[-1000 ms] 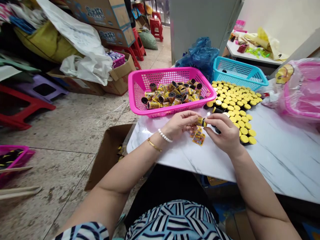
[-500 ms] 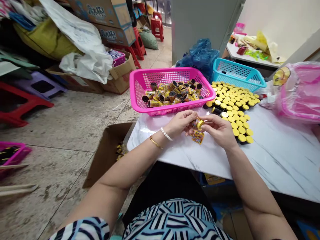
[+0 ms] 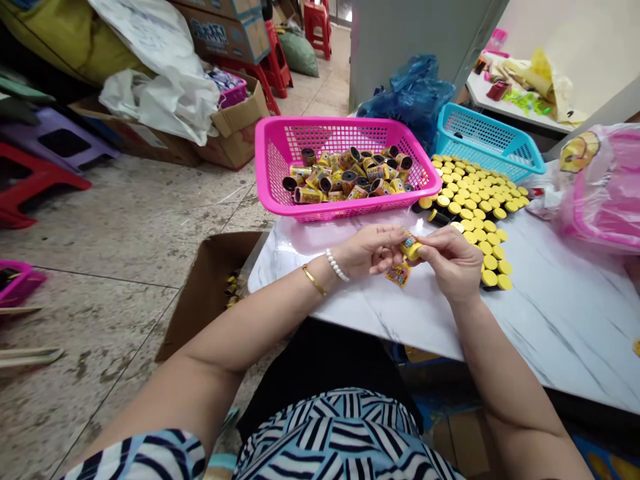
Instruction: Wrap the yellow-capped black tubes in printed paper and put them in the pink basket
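Between my two hands is a small cylinder point(image 3: 410, 247) with a bright printed label and a yellow end. The thumb and index finger of my left hand point(image 3: 367, 252) pinch it from the left, while that hand's other fingers curl loosely. My right hand point(image 3: 453, 261) grips its right end with bent fingers. Just below the cylinder, a printed label sheet point(image 3: 399, 274) lies on the white marbled table point(image 3: 345, 303). Many yellow-capped black cylinders point(image 3: 490, 263) stand in packed rows to the right of my right hand.
A pink basket point(image 3: 345, 212) of labelled cylinders stands behind my hands, beside a blue basket point(image 3: 525, 157) and a blue plastic bag point(image 3: 420, 90). At right is a plastic-wrapped pink basket point(image 3: 607, 193). An open cardboard box point(image 3: 195, 293) sits on the floor, left of the table.
The cylinder has turned, so its label now faces up and its yellow cap no longer faces me. My right hand has shifted its grip on the right end. The camera view has moved slightly.
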Available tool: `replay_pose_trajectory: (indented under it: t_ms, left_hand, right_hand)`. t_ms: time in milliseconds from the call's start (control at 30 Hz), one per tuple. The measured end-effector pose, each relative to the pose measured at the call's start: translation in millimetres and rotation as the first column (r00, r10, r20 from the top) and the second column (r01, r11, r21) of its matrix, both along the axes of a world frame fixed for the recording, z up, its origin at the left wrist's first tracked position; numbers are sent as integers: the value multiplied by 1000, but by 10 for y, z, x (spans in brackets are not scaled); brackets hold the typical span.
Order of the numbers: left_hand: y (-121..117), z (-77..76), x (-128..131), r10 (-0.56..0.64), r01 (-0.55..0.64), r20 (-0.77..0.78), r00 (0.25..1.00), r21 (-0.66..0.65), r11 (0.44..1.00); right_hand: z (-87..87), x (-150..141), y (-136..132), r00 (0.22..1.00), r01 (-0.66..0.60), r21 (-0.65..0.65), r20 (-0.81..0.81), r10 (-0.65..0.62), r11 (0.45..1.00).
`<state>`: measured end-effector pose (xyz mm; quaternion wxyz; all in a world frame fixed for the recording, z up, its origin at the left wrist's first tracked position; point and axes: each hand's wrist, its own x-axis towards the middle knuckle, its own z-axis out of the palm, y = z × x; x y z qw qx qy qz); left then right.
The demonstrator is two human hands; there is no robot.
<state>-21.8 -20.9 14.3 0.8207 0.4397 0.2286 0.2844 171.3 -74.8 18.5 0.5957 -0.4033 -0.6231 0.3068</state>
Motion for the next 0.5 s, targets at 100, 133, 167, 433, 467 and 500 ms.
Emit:
replay_pose_trajectory:
  t_ms: [100,133,167,433,467,500]
  left_hand:
    - [14,-29,17,23,-23,-29,999,9,1000]
    - [19,-43,25,45,-44,-29,999,14,999]
    - [24,-57,31,63,-62,-23,998,17,998]
    - [51,-43,-13,14,-14,13,1000,-6,1000]
    - [50,-36,-15,19,-19,4,1000,4,1000]
    - [47,-31,-14,30,-30,0,1000,10,1000]
  right_hand:
    - [3,-10,0,998,-50,-18,-34,49,999]
    - [8,-9,2,998,-67,-20,-5,67,998]
    - [14,-6,6,996,-75,-16,42,75,997]
    - [-13,54,21,998,-17,-3,68,17,1000]
    - [-20,57,21,997,-48,-45,53,50,998]
    - [-27,57,19,996,-70,-74,56,74,995]
